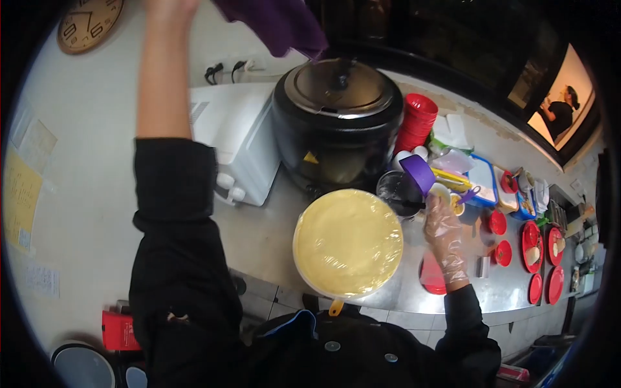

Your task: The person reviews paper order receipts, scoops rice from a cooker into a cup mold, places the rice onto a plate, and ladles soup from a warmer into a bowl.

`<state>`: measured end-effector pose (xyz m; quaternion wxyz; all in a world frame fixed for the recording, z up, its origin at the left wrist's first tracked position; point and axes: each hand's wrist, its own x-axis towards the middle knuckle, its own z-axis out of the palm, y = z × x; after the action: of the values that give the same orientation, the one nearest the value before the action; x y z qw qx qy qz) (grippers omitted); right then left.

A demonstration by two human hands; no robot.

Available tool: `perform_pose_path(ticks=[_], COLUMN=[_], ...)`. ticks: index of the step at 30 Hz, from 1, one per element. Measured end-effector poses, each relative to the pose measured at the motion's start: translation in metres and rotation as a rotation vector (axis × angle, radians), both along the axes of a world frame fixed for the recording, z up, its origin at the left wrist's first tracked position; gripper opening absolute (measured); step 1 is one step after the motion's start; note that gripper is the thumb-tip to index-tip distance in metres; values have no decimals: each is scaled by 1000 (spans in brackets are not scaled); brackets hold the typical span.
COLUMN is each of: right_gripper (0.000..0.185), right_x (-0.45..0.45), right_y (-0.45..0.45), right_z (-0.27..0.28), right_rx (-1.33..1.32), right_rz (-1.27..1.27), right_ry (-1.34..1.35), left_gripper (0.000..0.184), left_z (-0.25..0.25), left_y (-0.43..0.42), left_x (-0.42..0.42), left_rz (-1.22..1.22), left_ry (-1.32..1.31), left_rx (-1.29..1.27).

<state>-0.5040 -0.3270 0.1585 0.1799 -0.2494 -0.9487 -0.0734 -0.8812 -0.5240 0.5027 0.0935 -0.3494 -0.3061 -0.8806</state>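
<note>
My left arm reaches up past the top edge, and only the base of my left hand (173,5) shows; its fingers are out of frame. Right beside it a purple cloth (278,26) hangs above the lid of a black soup kettle (339,129); whether my hand grips it is hidden. In a clear plastic glove, my right hand (445,236) has its fingers closed at a purple scoop (417,173). The scoop is beside a dark round container (394,192) with a black handle. In front of my body is a large round tub (348,242), pale yellow under cling film.
A white appliance (239,139) stands left of the kettle. Stacked red bowls (417,119) are behind the container. Red plates (533,246) and small red bowls (497,222) are spread along the steel counter (401,284). Beyond the window is another person (561,115).
</note>
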Motion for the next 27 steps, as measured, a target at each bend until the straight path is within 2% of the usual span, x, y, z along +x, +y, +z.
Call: perform_pose_path(ticks=[2, 3, 4, 6, 7, 9, 10, 12, 14, 15, 16, 17, 18, 19, 20, 21, 22, 23, 24, 26, 27], right_gripper=[24, 29, 29, 38, 43, 40, 38, 33, 28, 28, 26, 24, 24, 27, 30, 25, 25, 22, 19, 21, 22], right_x=[0, 3, 3, 0, 0, -3, -5, -10, -12, -14, -16, -16, -15, -12, -8, -12, -15, -17, -18, -22, -23], right_y=[-1, 6, 4, 4, 4, -1, -3, -14, -22, -25, -28, -27, -23, -16, -12, -22, -24, -23, -22, -20, -20], right_z=[-5, -24, -29, -30, -32, -36, -36, -18, -9, -8, -8, -8, -13, -22, -25, -7, -5, -4, -2, 21, 35], right_rx=[39, 130, 116, 201, 116, 156, 200, 155, 127, 131, 104, 81, 91, 175, 254, 215, 224, 201, 181, 147, -16], right_rz=[-78, -31, -2, 72, 29, 44, 43, 26, -7, -12, -24, -40, -58, -40, -28, -51, -81, -82, -78, -88, -121], right_ry=[-149, -34, -36, 52, -67, 17, 102, 87, 99, 95, 134, 176, 181, 9, -169, -199, -199, -21, 157, 231, 260], left_gripper=[29, 34, 20, 23, 24, 19, 17, 14, 15, 32, 33, 35, 31, 33, 34, 35, 30, 23, 17, 14, 16], left_z=[4, 1, -2, -30, -52, -109, -141, -195, -252, -285, -315, -348, -324, -286, -273, -260, -236, -207, -202, -204, -206], left_y=[-58, -82, -112, -158, -180, -205, -218, -227, -246, -255, -261, -283, -253, -215, -202, -188, -155, -119, -85, -22, 5], left_x=[13, 28, 10, 1, -9, -23, -41, -43, -61, -71, -73, -100, -67, -21, -4, 7, 21, 46, 57, 52, 48], left_rz=[192, 270, 392, 357, 356, 485, 475, 603, 499, 472, 422, 264, 172, 73, -8, -94, -73, 38, 60, 247, 324], left_ry=[97, 124, 167, 54, -3, -193, -303, -439, -582, -618, -586, -318, -144, 84, 267, 422, 495, 534, 593, 827, 928], left_rx=[-114, -207, -246, -456, -576, -836, -887, -966, -947, -1034, -1156, -1686, -2116, -2528, -2264, -1991, -1902, -1758, -1380, -1167, -1072])
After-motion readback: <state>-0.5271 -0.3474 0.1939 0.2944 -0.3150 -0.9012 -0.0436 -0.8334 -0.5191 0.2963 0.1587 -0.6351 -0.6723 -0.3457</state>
